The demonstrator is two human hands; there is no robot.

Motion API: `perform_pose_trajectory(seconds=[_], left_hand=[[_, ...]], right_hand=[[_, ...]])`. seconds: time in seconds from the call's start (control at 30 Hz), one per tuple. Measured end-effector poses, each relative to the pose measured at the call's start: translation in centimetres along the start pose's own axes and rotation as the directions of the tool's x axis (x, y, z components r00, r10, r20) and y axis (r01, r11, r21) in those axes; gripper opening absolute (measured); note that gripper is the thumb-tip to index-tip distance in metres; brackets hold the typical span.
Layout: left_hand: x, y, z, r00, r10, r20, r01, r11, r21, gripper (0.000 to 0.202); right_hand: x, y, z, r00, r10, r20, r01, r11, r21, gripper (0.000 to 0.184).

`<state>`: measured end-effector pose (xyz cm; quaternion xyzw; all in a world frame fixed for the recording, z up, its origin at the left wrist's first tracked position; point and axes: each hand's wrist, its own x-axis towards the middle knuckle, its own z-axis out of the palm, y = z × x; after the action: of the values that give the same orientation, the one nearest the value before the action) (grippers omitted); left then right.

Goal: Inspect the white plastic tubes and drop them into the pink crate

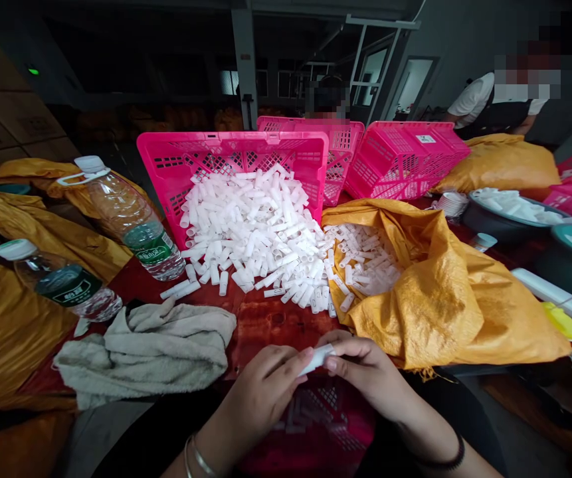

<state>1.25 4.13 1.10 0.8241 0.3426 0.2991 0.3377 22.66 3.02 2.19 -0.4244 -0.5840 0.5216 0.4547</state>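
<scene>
My left hand (278, 382) and my right hand (360, 372) meet near the table's front edge. Between them they pinch one short white plastic tube (317, 358), a hand at either end of it. Beyond, a large heap of similar white tubes (256, 229) spills from a tipped pink crate (233, 143) onto the red tabletop (260, 332). To the right of the heap, an orange woven sack (415, 292) lies with its mouth open, and more tubes (365, 259) sit inside. Below my hands, a pink basket (310, 431) with some tubes in it stands at my lap, partly hidden.
At left are a crumpled grey towel (151, 345), a large water bottle (131, 219) and a smaller one (66, 282). Tubs of white pieces (515, 206), a white-handled tool (555, 292) and more pink crates (405, 159) stand at right. A person (495, 106) is at back right.
</scene>
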Motion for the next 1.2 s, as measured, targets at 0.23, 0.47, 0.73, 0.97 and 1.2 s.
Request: perform_pose_trajectory(seconds=[0.23, 0.47, 0.73, 0.97, 1.2], left_hand=[[3.7, -7.3, -5.5, 0.898, -0.361, -0.25, 0.436, 0.657, 0.615, 0.043], [4.2, -14.0, -15.8, 0.685, -0.587, -0.431, 0.718, 0.445, 0.536, 0.024], [5.4, -12.5, -11.1, 0.789, -0.543, -0.288, 0.615, 0.691, 0.38, 0.006], [3.4, -6.1, -6.3, 0.795, -0.433, -0.424, 0.431, 0.896, -0.108, 0.018], [1.7, -2.3, -2.8, 0.711, -0.667, -0.222, 0.124, 0.429, -0.895, 0.039]], right_hand=[[-6.5, 10.0, 0.3, 0.955, 0.211, -0.209, -0.278, 0.882, -0.38, 0.006], [-4.9, 9.7, 1.9, 0.997, 0.076, -0.005, -0.054, 0.662, -0.748, 0.021], [10.7, 5.8, 3.3, 0.961, -0.27, 0.064, 0.144, 0.29, -0.946, 0.024], [10.6, 5.3, 3.3, 0.929, -0.358, 0.092, 0.22, 0.336, -0.916, 0.028], [5.1, 1.3, 4.1, 0.898, -0.44, -0.018, 0.377, 0.788, -0.487, 0.029]])
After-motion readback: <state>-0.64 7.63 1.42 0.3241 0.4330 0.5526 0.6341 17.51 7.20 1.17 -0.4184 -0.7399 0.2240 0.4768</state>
